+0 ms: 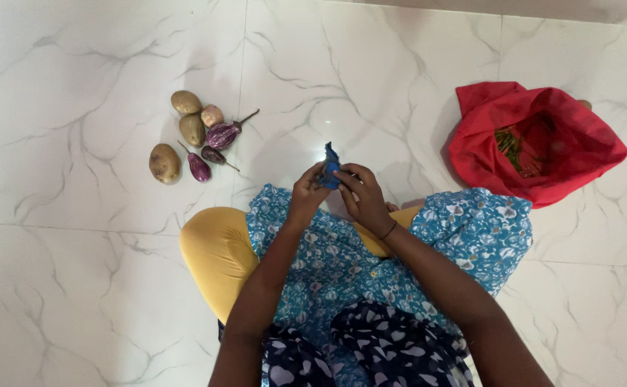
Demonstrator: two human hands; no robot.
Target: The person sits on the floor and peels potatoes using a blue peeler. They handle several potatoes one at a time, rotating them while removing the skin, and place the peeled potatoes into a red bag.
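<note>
Above the lap, both hands' fingers (312, 188) pinching a blue cloth scrap (330, 166), red bag (578, 136) holding green vegetables (511, 147)

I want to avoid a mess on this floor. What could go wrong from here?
The small blue thing is held by the fingertips of both the left hand and the right hand, so it might slip. The potatoes and eggplants lie loose on the smooth floor and could roll.
</note>
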